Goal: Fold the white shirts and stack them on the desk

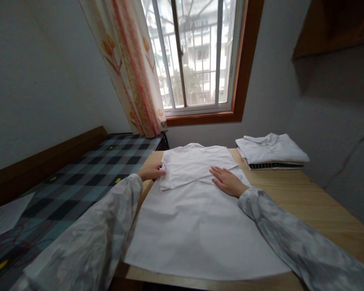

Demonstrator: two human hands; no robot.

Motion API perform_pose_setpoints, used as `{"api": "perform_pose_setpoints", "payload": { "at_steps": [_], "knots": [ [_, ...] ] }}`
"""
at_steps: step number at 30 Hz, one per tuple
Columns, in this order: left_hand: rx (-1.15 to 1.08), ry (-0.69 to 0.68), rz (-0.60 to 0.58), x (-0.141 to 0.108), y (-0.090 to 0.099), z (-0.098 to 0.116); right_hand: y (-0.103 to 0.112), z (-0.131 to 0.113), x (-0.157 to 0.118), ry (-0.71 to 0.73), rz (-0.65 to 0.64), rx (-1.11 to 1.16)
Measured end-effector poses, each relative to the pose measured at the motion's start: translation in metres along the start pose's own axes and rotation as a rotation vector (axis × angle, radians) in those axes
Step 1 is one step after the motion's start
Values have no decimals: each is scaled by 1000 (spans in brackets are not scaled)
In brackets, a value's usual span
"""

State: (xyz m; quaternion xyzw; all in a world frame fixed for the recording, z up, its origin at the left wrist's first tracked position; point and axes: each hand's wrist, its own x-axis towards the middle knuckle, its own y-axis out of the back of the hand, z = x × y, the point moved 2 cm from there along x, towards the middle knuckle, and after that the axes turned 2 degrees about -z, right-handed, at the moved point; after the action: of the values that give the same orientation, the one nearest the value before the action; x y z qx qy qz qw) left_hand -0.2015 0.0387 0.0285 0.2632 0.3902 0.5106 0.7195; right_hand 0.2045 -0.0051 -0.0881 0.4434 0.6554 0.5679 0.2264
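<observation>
A white garment (200,230) lies spread on the wooden table, its wide lower part reaching the near edge and its upper part folded over in a layer at the far end. My left hand (152,171) is at the left edge of that folded layer, fingers closed on the cloth. My right hand (229,181) rests flat on the right side of the garment, palm down with the fingers stretched out.
A stack of folded white clothes (271,148) sits at the table's far right. The wooden table (327,214) extends right. At left is a bed with a checked cover (79,178) and a paper sheet (9,214). A curtain (133,68) hangs beside the window.
</observation>
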Motion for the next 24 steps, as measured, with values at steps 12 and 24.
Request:
{"api": "perform_pose_setpoints", "payload": {
  "at_steps": [12,24],
  "knots": [
    [-55,-26,-194,33,-87,102,-1,-3,0,4,21,17],
    [94,-346,79,30,-111,94,2,-5,-1,6,27,17]
  ]
}}
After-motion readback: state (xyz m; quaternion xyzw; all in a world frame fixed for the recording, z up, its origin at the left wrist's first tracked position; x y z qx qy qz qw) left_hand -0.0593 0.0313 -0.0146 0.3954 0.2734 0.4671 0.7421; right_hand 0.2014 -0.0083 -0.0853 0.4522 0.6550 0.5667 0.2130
